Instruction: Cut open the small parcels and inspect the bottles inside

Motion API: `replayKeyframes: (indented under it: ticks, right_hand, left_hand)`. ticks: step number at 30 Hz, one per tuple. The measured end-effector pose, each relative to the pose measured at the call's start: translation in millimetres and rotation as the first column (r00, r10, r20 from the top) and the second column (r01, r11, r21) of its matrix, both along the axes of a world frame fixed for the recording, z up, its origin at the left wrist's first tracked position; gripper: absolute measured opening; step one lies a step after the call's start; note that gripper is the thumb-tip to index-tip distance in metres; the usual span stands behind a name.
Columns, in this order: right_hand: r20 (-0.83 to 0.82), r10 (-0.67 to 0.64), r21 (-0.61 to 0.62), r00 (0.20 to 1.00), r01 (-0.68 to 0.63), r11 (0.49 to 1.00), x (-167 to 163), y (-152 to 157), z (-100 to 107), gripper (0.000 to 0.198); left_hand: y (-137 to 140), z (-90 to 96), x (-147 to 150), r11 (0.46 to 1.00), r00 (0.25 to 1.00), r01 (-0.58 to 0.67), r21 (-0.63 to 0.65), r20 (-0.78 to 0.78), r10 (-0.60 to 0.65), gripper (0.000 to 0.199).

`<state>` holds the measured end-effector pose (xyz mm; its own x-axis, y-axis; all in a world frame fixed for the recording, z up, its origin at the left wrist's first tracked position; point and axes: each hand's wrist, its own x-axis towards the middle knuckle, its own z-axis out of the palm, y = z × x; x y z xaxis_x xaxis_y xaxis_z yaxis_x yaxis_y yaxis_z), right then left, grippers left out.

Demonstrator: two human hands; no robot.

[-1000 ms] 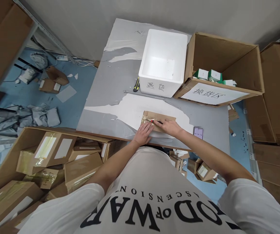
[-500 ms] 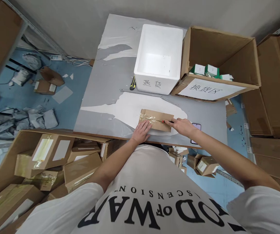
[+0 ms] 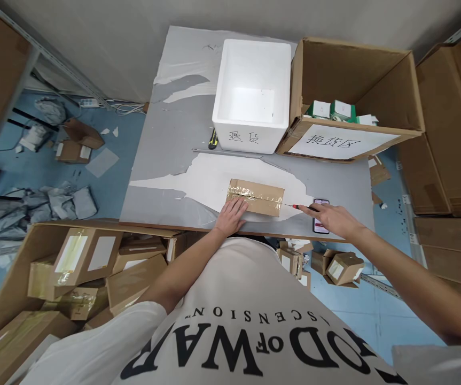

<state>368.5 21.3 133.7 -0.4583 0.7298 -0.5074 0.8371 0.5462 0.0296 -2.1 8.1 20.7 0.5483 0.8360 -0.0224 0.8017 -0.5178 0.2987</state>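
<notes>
A small brown cardboard box [image 3: 260,198] lies on the white patch of the table, with shiny clear tape along its top and left end. A dark slit runs along the tape. My left hand [image 3: 232,215] rests flat on the box's near left corner, fingers stretched out. In my right hand [image 3: 331,218] is a utility knife [image 3: 301,207] with a red and black handle, fingers wrapped round it. Its thin blade points left, toward the box's right end; whether the tip touches the cardboard I cannot tell. Under that hand, partly covered, lies a phone [image 3: 320,226].
Behind the box stand a white foam bin [image 3: 250,136] and a large open carton [image 3: 350,141] holding green-and-white boxes. A yellow-black cutter [image 3: 213,140] lies beside the bin. At the lower left, a big carton [image 3: 106,225] holds several parcels.
My right hand has moved right with the knife, off the box's top to past its right end, over the phone. My left hand has stayed on the box.
</notes>
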Motion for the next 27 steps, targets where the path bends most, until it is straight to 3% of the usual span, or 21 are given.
replayKeyframes:
  ticks: [3,6,9,11,14,16,19,21,23,27]
  right_hand:
    - [0.003,-0.062,-0.017,0.998,0.062,0.998,16.0,-21.8,-3.5,0.079]
    - [-0.065,-0.176,0.044,0.982,0.179,0.983,15.3,-42.8,-7.8,0.082]
    - [-0.253,-0.368,0.059,0.895,0.394,0.917,1.0,-53.0,-21.0,0.067]
    - [-0.447,-0.503,-0.005,0.740,0.560,0.828,-13.7,-54.8,-36.5,0.057]
    - [-0.654,-0.677,-0.247,0.337,0.751,0.612,-41.4,-55.2,-64.1,0.063]
    - [-0.687,-0.723,-0.419,0.066,0.778,0.469,-61.7,-55.0,-80.3,0.071]
    - [-0.688,-0.694,-0.582,-0.209,0.731,0.357,-90.3,-53.8,-96.4,0.075]
    - [-0.678,-0.658,-0.647,-0.328,0.691,0.322,-105.3,-53.2,-102.1,0.075]
    - [-0.669,-0.634,-0.679,-0.388,0.665,0.309,-115.3,-53.9,-105.5,0.076]
    - [-0.680,-0.645,-0.663,-0.348,0.667,0.339,-117.1,-60.8,-109.0,0.078]
  left_hand:
    - [0.2,-0.8,0.2,1.000,1.000,-0.015,0.003,0.024,0.014,0.067]
    - [0.1,-1.6,0.0,1.000,0.999,-0.004,0.007,0.033,0.004,0.069]
    - [-0.3,-1.2,-1.0,1.000,1.000,-0.001,0.017,0.028,0.001,0.068]
    - [-1.2,0.2,-1.8,1.000,1.000,0.007,0.027,0.024,-0.007,0.066]
    - [-3.1,4.3,-2.1,0.999,0.999,0.018,0.039,0.026,-0.019,0.063]
    - [-3.5,8.6,-1.3,0.999,0.999,0.011,0.041,0.036,-0.012,0.061]
    - [0.8,16.6,-0.1,0.999,0.998,-0.023,0.030,0.058,0.021,0.054]
    - [9.2,22.3,-0.7,0.999,0.997,-0.048,0.024,0.067,0.046,0.052]
    - [22.6,27.9,-2.4,0.998,0.997,-0.057,0.030,0.063,0.055,0.060]
    - [56.5,36.0,-5.7,1.000,1.000,0.003,0.028,-0.001,-0.003,0.105]
